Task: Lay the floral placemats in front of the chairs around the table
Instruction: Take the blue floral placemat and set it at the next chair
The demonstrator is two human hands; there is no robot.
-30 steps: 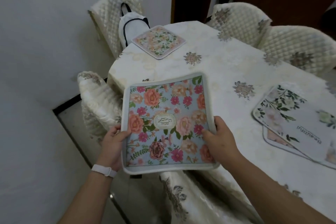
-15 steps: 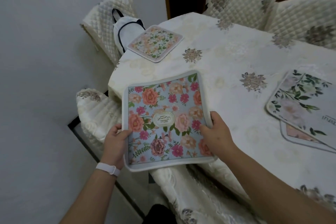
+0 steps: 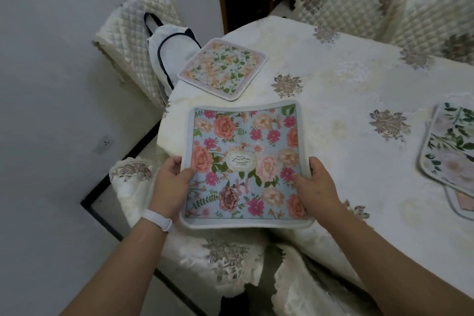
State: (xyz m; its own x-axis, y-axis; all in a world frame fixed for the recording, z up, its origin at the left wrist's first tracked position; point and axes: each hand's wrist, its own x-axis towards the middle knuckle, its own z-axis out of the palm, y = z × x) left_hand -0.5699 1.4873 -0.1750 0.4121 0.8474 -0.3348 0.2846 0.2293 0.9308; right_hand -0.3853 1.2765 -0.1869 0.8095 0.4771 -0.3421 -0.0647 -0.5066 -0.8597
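Observation:
A blue floral placemat (image 3: 243, 151) with pink and peach roses hangs over the table's near left corner, held at both side edges. My left hand (image 3: 170, 183) grips its left edge, thumb on top. My right hand (image 3: 316, 188) grips its right edge, thumb on the print. A pale floral placemat (image 3: 223, 68) lies flat at the far left corner, in front of a quilted chair (image 3: 128, 41). At the right edge lies a stack of green-leaf placemats (image 3: 448, 151). A cream tablecloth covers the table (image 3: 346, 110).
A white bag with dark trim (image 3: 166, 54) sits on the far left chair. A cream-covered chair (image 3: 143, 202) stands below the held mat. Two more quilted chairs (image 3: 346, 0) line the far side. A white wall is close on the left.
The held placemat has moved a little forward over the table corner and turned squarer to the edge. The view has shifted toward the table; both hands keep their grip.

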